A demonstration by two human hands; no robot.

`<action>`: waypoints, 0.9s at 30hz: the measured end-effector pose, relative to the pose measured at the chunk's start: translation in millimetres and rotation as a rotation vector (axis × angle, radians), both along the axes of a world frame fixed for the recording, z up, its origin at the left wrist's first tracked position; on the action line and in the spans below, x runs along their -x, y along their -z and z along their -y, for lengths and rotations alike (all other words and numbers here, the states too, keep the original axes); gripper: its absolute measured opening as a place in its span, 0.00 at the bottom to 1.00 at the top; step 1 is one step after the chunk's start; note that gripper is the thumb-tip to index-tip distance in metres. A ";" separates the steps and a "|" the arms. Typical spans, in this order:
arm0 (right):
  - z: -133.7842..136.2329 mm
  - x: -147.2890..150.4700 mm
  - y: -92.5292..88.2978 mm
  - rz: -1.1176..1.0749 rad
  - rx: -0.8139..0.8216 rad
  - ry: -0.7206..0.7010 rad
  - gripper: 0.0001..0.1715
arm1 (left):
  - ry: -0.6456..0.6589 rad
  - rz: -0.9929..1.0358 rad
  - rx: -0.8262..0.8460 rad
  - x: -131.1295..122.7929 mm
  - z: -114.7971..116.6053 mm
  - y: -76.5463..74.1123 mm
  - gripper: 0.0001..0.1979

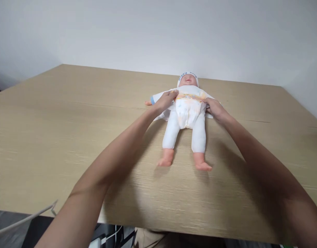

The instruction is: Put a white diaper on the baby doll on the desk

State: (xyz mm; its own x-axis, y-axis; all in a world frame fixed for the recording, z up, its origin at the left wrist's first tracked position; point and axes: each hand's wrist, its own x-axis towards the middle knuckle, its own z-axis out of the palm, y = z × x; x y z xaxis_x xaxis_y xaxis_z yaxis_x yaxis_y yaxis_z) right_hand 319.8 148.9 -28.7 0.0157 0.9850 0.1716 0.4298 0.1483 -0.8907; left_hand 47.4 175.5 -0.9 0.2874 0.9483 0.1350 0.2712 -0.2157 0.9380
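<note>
A baby doll [199,137] lies on its back on the wooden table, feet toward me. It has a white cap [188,74] with blue lettering and a white top with a blue cuff. Around its hips sits a white diaper [188,113] with an orange patterned waistband. My left hand [169,100] is closed at the waistband's left side, thumb on top. On the right side, my right hand [215,107] pinches the diaper's edge, fingers partly tucked beneath. Parts of the top spread out beside the doll's hips.
The wooden table [70,137] reaches back to a pale wall [158,34]. A white cable [26,218] runs past the front left edge. Below that edge are dark items and more cables, partly hidden by my left arm.
</note>
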 end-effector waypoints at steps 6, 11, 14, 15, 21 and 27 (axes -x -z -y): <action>22.8 8.1 9.1 -0.234 0.155 -0.007 0.17 | 0.035 0.094 0.135 7.7 27.8 9.0 0.28; 59.1 0.4 0.2 -0.256 0.245 -0.127 0.17 | 0.086 0.031 0.180 24.2 59.7 2.0 0.32; 73.6 -12.0 -5.8 -0.225 0.260 -0.149 0.20 | 0.030 -0.177 0.095 33.3 62.2 -7.2 0.27; 78.5 -16.5 -5.7 -0.197 0.240 -0.124 0.22 | -0.001 -0.243 0.033 35.5 61.2 -11.0 0.22; 121.7 -29.3 15.4 0.141 -0.056 0.098 0.23 | -0.109 -0.474 -0.550 18.9 72.7 -40.8 0.07; 135.2 -24.3 39.9 0.473 -0.306 0.156 0.18 | 0.323 -0.646 -0.706 -45.4 96.0 -51.2 0.10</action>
State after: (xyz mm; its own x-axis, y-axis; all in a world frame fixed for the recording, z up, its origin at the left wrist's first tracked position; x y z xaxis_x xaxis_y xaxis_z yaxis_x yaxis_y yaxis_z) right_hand 344.1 13.7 -68.6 0.0093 0.8815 0.4720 0.8078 0.2716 -0.5232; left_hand 92.7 79.5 50.3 0.7325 0.5757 0.3633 0.5128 -0.8176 0.2617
